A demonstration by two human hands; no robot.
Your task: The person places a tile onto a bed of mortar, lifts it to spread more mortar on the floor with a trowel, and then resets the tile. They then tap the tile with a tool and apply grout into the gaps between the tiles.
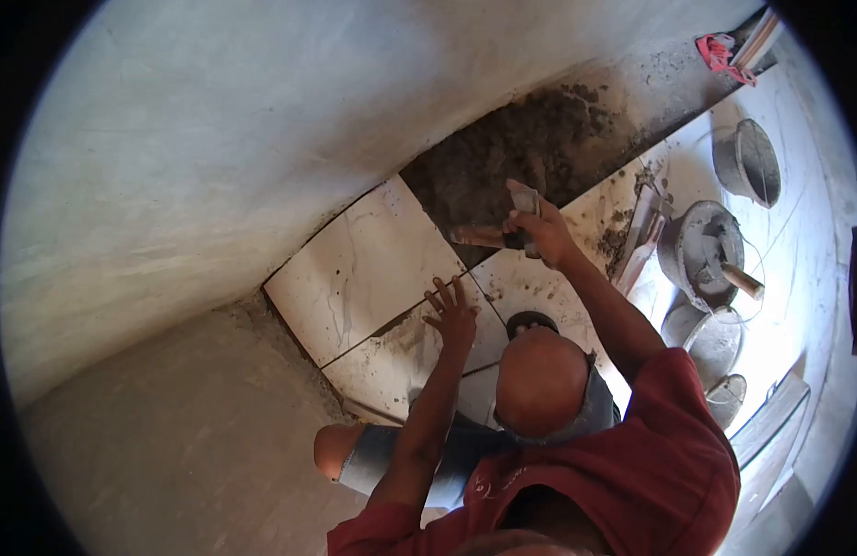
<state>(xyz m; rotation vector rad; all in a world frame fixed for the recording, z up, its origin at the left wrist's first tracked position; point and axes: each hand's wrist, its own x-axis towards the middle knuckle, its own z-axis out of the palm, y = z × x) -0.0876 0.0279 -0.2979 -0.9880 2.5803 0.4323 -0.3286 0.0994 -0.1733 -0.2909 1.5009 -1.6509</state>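
My left hand (453, 318) rests with its fingers spread on the pale floor tiles, near the joint between two of them. My right hand (545, 232) is wrapped round a tool (529, 208) that looks like a hammer or trowel; its exact kind is hard to make out. A brownish length of the tool (478, 235) reaches left to the edge of the marbled tile (364, 269). Just beyond it lies a strip of dark, lumpy mortar or soil (512, 148) along the wall.
A plastered wall (215, 139) rises at the left. To the right are a bucket with a wooden-handled tool (674, 255), another bucket (725, 167), a long bar (640, 236) and round containers (716, 345). Pink cloth (716, 57) lies at the upper right.
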